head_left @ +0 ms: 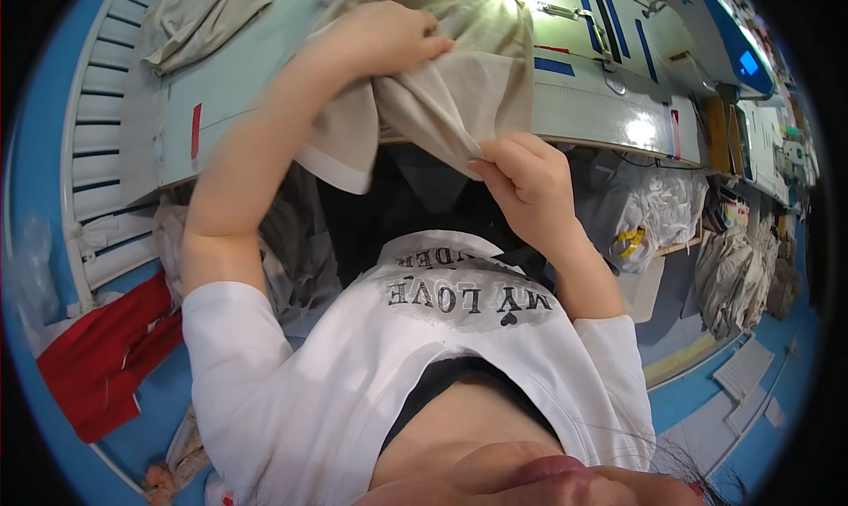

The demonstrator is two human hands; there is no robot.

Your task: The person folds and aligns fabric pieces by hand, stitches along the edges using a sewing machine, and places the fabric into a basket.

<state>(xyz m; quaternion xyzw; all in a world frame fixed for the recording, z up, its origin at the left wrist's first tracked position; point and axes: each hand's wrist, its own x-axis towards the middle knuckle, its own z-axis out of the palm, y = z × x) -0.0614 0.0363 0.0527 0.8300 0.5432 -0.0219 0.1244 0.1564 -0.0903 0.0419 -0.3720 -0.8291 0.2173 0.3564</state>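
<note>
Cloth (484,86) in beige, lying where?

Partly on the counter (238,73), left of the blue-and-white machine (735,46), its near edge hanging over the front.

And the right grip (528,175)?

Thumb and forefinger pinched together on the hanging edge.

The left grip (389,39)?

Laid over the cloth farther back, fingers loosely bent; I can't tell whether it has hold of any.
</note>
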